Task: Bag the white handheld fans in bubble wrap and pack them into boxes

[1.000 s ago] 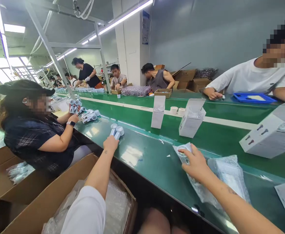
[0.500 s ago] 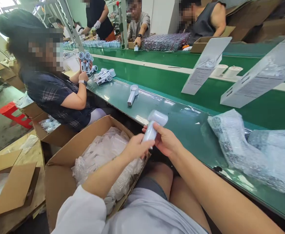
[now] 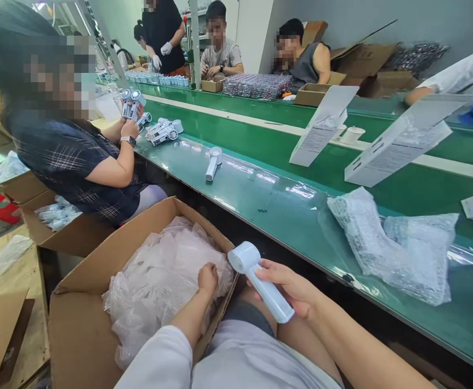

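Nearest, lower centre: right hand [image 3: 289,283] clamped on a pale-blue device [image 3: 265,290], fingers and thumb around its handle. Device is held tilted above the lap, round head to upper left, handle end to lower right. Left hand [image 3: 208,279] is just left of it, down in an open cardboard box [image 3: 72,335], fingers curled at the clear bubble bags [image 3: 151,286]; fingertips hidden, can't tell if it grips a bag.

Green bench [image 3: 281,219] runs diagonally from upper left to lower right. On it, right side of frame: two bubble-wrapped bundles [image 3: 420,251], side by side. Near centre, a second pale-blue device [image 3: 213,165] lies alone.

Left edge: co-worker in a dark checked top [image 3: 78,156], watch on wrist, holding grey-blue parts [image 3: 131,102]. Similar pieces [image 3: 163,131] piled on the bench beside.

Beyond the bench, green belt [image 3: 236,121] with a white strip; open white cartons [image 3: 398,143] on it, upper right.

Far side, top of frame: person in black with white gloves [image 3: 163,32], person in a grey shirt [image 3: 222,54], person in a sleeveless top [image 3: 311,62]. White sleeve [image 3: 467,75] at upper right.
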### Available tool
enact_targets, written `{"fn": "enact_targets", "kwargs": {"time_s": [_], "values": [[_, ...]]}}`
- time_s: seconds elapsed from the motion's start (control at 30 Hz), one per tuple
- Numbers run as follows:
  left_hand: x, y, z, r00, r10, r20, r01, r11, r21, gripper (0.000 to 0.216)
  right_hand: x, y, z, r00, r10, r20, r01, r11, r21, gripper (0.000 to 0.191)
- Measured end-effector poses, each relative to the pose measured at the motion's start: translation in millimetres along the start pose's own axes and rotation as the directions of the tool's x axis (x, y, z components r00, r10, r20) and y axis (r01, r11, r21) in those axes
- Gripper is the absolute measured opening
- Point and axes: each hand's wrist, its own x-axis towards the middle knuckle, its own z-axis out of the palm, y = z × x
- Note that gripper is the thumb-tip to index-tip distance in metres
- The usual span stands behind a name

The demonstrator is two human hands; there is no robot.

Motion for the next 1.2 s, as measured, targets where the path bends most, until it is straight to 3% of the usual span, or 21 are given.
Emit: {"fn": "enact_targets", "kwargs": {"time_s": [0.2,0.27,0.33,0.4,0.43,0.5,0.57,0.63,0.7,0.87,0.93,1.07,1.1,1.2], "values": [[-38.9,26.8,-51.5,0.962,0.246,0.118,-0.201,0.931,-0.304,0.021,19.8,7.0,19.4,0.964,0.204,0.168,-0.183,0.974,-0.131,0.093],[-50.5,35.4,-68.7,0.954,0.278,0.116,-0.19,0.855,-0.483,0.022,27.4,8.2,29.1,0.948,0.224,0.227,-0.186,0.967,-0.177,0.085],[-57.4,42.2,-83.2,0.98,0.191,0.05,-0.117,0.767,-0.631,0.024,30.1,9.7,34.6,0.948,0.208,0.242,-0.157,0.964,-0.214,0.067],[-62.5,48.3,-94.4,0.993,0.112,-0.044,-0.112,0.728,-0.676,0.025,28.3,12.3,35.1,0.968,0.18,0.174,-0.135,0.961,-0.242,0.055],[-65.7,51.1,-98.7,0.985,0.143,-0.092,-0.168,0.741,-0.65,0.024,26.2,13.9,34.1,0.976,0.172,0.134,-0.136,0.96,-0.246,0.052],[-74.4,55.5,-105.1,0.922,0.353,-0.162,-0.386,0.788,-0.479,0.017,20.6,17.3,31.3,0.984,0.154,0.095,-0.13,0.967,-0.219,0.05],[-85.5,56.3,-108.4,0.77,0.616,-0.167,-0.638,0.74,-0.213,0.011,14.3,20.1,29.6,0.988,0.121,0.096,-0.104,0.98,-0.17,0.051],[-96.6,52.9,-107.7,0.609,0.783,-0.126,-0.788,0.615,0.01,0.011,8.0,22.6,30.2,0.996,0.066,0.067,-0.056,0.989,-0.135,0.053],[-105.1,48.8,-102.7,0.531,0.839,-0.121,-0.828,0.543,0.137,0.014,2.4,25.6,33.5,1.0,0.016,0.004,-0.015,0.992,-0.128,0.055],[-112.0,62.3,-84.7,0.525,0.822,-0.223,-0.808,0.563,0.172,0.014,-7.8,31.4,46.5,0.997,-0.065,-0.031,0.06,0.986,-0.156,0.051],[-113.1,73.6,-79.6,0.5,0.829,-0.25,-0.811,0.55,0.2,0.014,-11.7,28.8,47.0,0.998,-0.04,-0.056,0.033,0.992,-0.121,0.052],[-121.7,80.9,-69.5,0.368,0.927,-0.074,-0.884,0.374,0.28,0.017,-19.0,21.9,36.4,0.996,0.05,-0.073,-0.046,0.997,0.057,0.058],[-124.4,79.5,-66.7,0.364,0.93,-0.041,-0.891,0.361,0.274,0.018,-20.1,22.1,33.4,0.994,0.074,-0.079,-0.065,0.992,0.11,0.052],[-132.0,75.5,-58.3,0.474,0.879,-0.057,-0.857,0.475,0.201,0.017,-21.4,28.3,28.3,0.962,0.235,-0.141,-0.183,0.934,0.307,0.023]]}}
